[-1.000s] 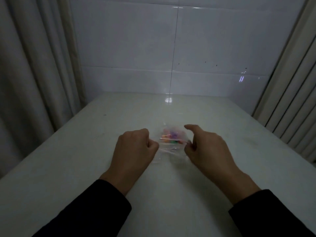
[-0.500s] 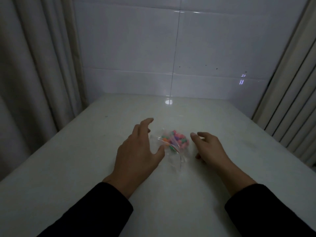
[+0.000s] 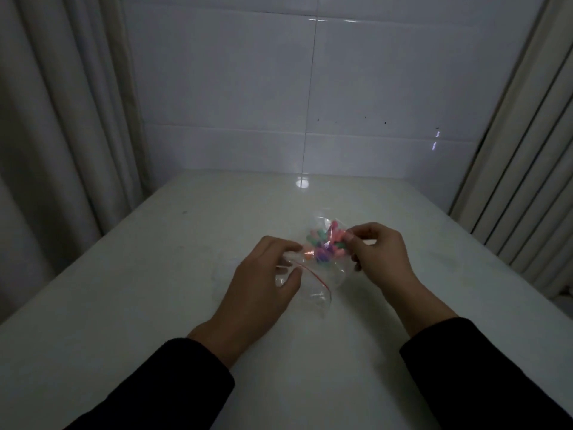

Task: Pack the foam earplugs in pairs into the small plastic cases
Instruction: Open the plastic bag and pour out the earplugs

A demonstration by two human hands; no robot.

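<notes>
I am gripping the clear bag of earplugs with both hands, left hand and right hand pinching it over the worktop.

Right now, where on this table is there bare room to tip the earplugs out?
The table is bare left of the left hand, toward the curtain, and also beyond the bag up to the tiled wall. It is crowded only in the middle, where both hands hold the bag; right hand.
</notes>
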